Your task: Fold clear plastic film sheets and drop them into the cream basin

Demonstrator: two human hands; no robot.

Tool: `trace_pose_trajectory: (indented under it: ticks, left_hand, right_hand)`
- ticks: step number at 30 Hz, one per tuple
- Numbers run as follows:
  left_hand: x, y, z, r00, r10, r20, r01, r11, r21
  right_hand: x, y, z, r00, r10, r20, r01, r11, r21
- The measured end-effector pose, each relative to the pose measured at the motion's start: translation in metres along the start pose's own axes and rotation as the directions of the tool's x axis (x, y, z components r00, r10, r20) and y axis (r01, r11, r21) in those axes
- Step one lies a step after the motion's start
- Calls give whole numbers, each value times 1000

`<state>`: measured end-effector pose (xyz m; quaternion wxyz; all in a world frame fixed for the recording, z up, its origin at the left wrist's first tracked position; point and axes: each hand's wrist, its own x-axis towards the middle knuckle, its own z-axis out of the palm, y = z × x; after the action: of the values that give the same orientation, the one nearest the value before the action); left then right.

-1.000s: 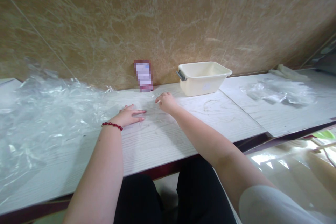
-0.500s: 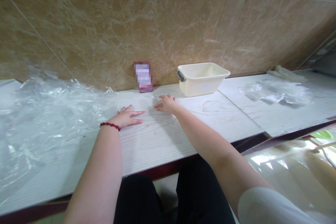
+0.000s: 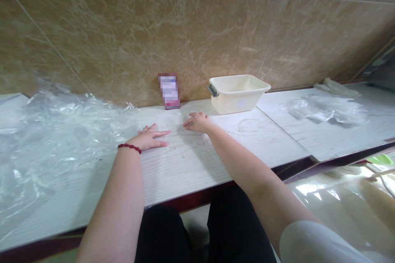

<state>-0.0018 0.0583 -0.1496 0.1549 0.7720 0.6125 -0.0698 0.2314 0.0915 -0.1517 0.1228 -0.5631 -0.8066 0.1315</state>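
My left hand (image 3: 151, 137) rests on the white wood-grain table (image 3: 182, 172) with its fingers spread, beside a large heap of clear plastic bags (image 3: 68, 123). A red bead bracelet (image 3: 129, 146) circles that wrist. My right hand (image 3: 196, 123) lies a little farther back, fingers stretched out and apart, pressing down on a thin clear plastic bag (image 3: 193, 137) that is spread flat. The bag is so transparent that its edges are hard to make out. Neither hand grips anything.
A cream plastic tub (image 3: 236, 96) with a grey handle stands near the wall, right of my right hand. A blurred-out upright card or phone (image 3: 169, 91) leans on the tiled wall (image 3: 185, 33). More clear plastic bags (image 3: 330, 109) lie at the right.
My right hand has slid very slightly to the right over the plastic. My left hand stays where it was.
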Motion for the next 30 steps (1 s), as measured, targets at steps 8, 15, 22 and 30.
trace_pose_trajectory:
  ticks: [8, 15, 22, 30]
  left_hand:
    - [2, -2, 1, 1000, 7, 10, -7, 1000, -12]
    - [-1, 3, -5, 995, 12, -102, -25, 992, -128]
    - [2, 2, -10, 903, -31, -429, -44, 985, -165]
    - [2, 2, -11, 801, 13, -598, -98, 989, -110]
  right_hand:
    - [1, 4, -2, 1000, -1, 13, 1, 1000, 12]
    - [3, 12, -3, 994, -29, -104, 28, 1000, -11]
    - [5, 17, -9, 921, 54, -386, -36, 998, 56]
    - [-1, 10, -38, 869, 14, -495, 95, 976, 195]
